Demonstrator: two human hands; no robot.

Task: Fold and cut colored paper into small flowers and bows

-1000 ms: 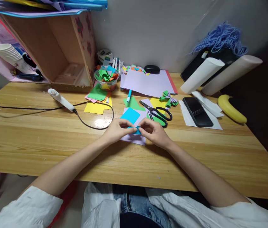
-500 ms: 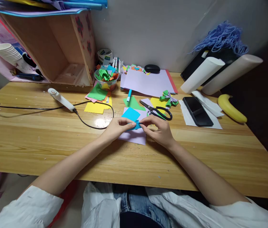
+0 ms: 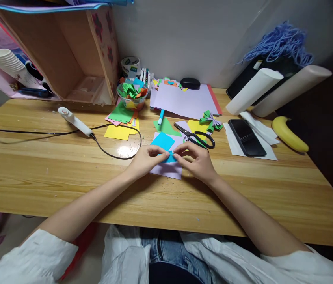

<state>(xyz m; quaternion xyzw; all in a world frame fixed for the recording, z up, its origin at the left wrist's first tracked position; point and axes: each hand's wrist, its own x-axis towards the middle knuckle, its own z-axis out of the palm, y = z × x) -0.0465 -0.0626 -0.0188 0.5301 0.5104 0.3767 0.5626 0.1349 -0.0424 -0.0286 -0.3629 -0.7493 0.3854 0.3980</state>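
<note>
Between my two hands is a small folded piece of blue paper (image 3: pixel 170 156). My left hand (image 3: pixel 148 158) pinches its left side with thumb and forefinger. At its right side, the thumb and forefinger of my right hand (image 3: pixel 196 159) are pinched on it too; the exact fold is partly hidden by my fingertips. Beneath lies a light purple sheet (image 3: pixel 168 170), and a blue paper square (image 3: pixel 162 141) rests just beyond my left fingers. Black-handled scissors (image 3: pixel 194 136) lie past my right hand, over yellow, green and purple paper pieces.
Behind are a blue marker (image 3: pixel 160 117), a green and purple folded paper shape (image 3: pixel 210 120), and a bowl of paper scraps (image 3: pixel 132 96). A white corded tool (image 3: pixel 74 121) lies left. On the right are a phone (image 3: pixel 246 138), a banana (image 3: pixel 289 134) and white rolls (image 3: pixel 255 91).
My fingers have shifted slightly on the folded blue paper, which now shows a flatter front edge. Both hands keep hold of it in nearly the same place. The camera view has moved a little.
</note>
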